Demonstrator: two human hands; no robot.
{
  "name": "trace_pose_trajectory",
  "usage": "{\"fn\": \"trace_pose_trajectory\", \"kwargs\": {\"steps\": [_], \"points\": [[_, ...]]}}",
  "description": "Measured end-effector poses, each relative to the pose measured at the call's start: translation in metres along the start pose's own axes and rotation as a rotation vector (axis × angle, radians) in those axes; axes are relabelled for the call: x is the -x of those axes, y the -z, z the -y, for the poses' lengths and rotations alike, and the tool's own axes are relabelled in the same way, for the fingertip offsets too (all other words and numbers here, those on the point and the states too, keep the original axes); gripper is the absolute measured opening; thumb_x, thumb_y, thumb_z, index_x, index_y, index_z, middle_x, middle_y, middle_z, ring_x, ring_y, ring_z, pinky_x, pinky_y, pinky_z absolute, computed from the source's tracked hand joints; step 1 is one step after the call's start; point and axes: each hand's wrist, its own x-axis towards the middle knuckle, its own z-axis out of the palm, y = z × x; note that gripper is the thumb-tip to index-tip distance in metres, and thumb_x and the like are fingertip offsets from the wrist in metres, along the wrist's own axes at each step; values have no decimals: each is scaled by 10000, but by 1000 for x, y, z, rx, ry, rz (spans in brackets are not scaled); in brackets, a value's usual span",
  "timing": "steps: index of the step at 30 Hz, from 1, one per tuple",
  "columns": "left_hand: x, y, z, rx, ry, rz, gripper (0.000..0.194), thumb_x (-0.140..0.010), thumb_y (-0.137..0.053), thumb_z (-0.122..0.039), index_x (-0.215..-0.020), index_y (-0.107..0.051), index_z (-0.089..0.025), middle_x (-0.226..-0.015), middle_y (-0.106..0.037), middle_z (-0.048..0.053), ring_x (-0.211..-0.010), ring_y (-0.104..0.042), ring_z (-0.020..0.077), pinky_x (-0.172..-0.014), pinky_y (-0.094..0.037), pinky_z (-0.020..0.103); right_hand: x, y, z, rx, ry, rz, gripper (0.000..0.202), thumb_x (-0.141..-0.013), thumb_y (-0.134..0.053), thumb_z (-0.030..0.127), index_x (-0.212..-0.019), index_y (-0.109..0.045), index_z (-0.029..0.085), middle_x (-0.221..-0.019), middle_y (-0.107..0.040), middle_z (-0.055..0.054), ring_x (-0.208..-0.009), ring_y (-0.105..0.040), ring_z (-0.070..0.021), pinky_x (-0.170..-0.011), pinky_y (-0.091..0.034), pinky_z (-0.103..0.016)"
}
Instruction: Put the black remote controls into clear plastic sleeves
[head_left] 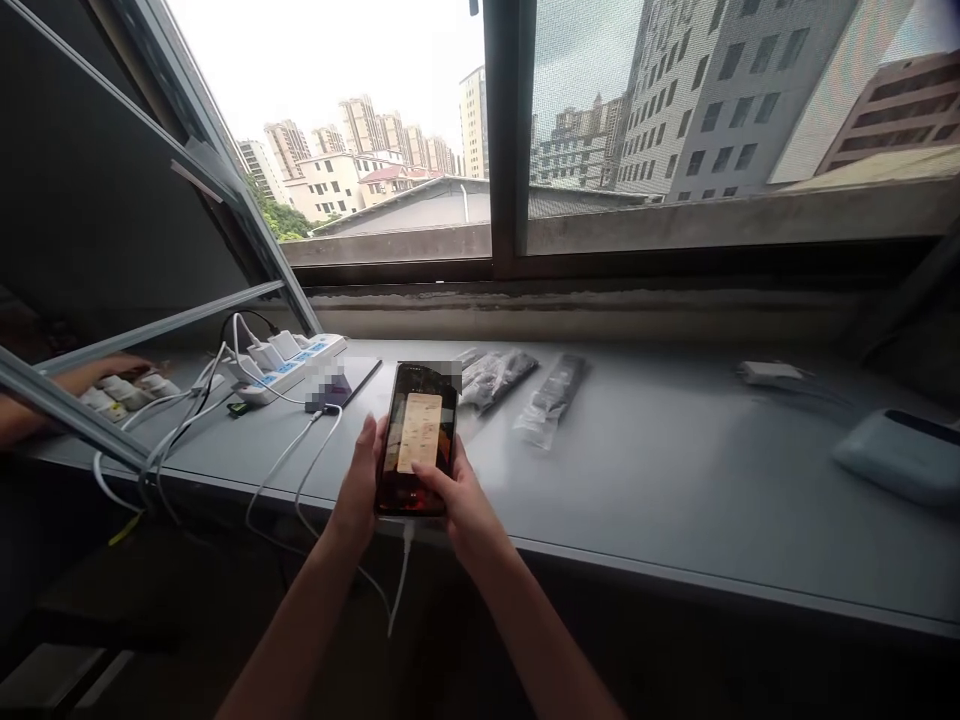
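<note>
Between my two hands a smartphone (418, 440) is held upright above the front edge of the grey table (660, 500). My left hand (357, 485) is closed around its left side. My right hand (465, 500) grips the lower right side, and its thumb rests on or just over the lit screen. A pale panel shows on the dark screen, its text too small to read. From the phone's bottom end hangs a white charging cable (408, 540).
A white power strip (300, 368) with chargers and tangled cables stands at left, beside a dark flat device (364, 385). Plastic-wrapped items (555, 395) lie behind the phone. A blue-grey case (900, 460) and white adapter (769, 373) sit at right. Another person's arm (45, 400) reaches in behind the metal frame.
</note>
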Motion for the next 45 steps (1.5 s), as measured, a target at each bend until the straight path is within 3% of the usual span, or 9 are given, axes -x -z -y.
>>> {"fn": "trace_pose_trajectory", "kwargs": {"steps": [7,16,26,35,45], "points": [[2,0,3,29,-23,-62,662,-823,-523,-647,-1278,-581,-169,-1088,-707,100,-1079,-641,301,-949,-503,401,0,-3,5,-50,-71,-12,449,-711,-670,338,-1136,-555,251,-1027,-713,4,-1035,-651,-230,-919,-519,-378],[0,-4,7,26,-86,-185,566,-849,-516,-596,-1190,-639,-162,-1057,-716,89,-1082,-641,286,-949,-507,389,1,-6,3,68,53,-23,419,-739,-711,319,-1126,-571,238,-1094,-689,-4,-1069,-631,-209,-970,-491,-358],[-2,-5,10,51,-99,-215,489,-821,-581,-555,-1096,-676,-162,-1035,-720,67,-1099,-630,274,-961,-496,369,-1,-6,4,-32,20,-69,352,-750,-648,330,-1087,-608,237,-1065,-700,6,-1047,-636,-211,-962,-488,-351],[-5,-3,13,27,-85,-390,390,-817,-629,-470,-1076,-680,-182,-1069,-705,48,-1130,-612,239,-971,-487,324,0,-8,3,144,98,-86,402,-750,-706,323,-1118,-582,221,-1044,-684,-11,-1009,-625,-196,-897,-510,-313],[-3,0,14,-10,-108,-405,401,-812,-646,-488,-1062,-675,-176,-1111,-698,61,-1135,-615,246,-955,-508,330,-1,-7,0,171,120,-71,379,-795,-668,343,-1145,-569,235,-1063,-676,-6,-1034,-618,-199,-921,-501,-318]]}}
